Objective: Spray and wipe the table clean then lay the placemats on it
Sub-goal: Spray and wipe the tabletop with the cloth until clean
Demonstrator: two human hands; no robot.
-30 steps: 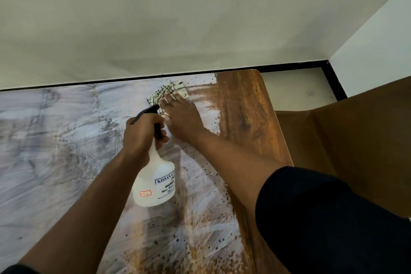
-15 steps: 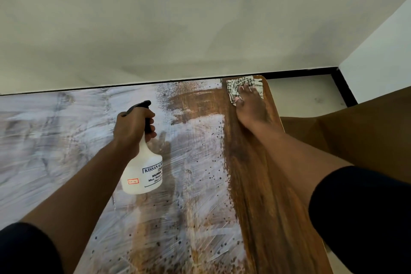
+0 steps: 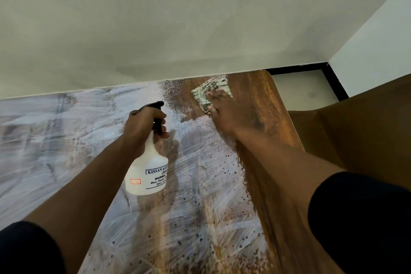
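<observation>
A white spray bottle [image 3: 148, 171] is gripped by its black trigger head in the left hand [image 3: 144, 124], held above the smeared table [image 3: 66, 140]. A checked cloth [image 3: 210, 93] is pressed flat under the straight fingers of the right hand [image 3: 224, 111] near the table's far right corner

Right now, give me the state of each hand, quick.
Left hand: closed around the neck of the spray bottle, held above the table.
Right hand: open, fingers flat, pressing the cloth on the table.

Cloth [image 3: 211, 93] partly hidden under blurred right hand [image 3: 224, 111]; bottle label [image 3: 156, 177] partly unreadable.
</observation>
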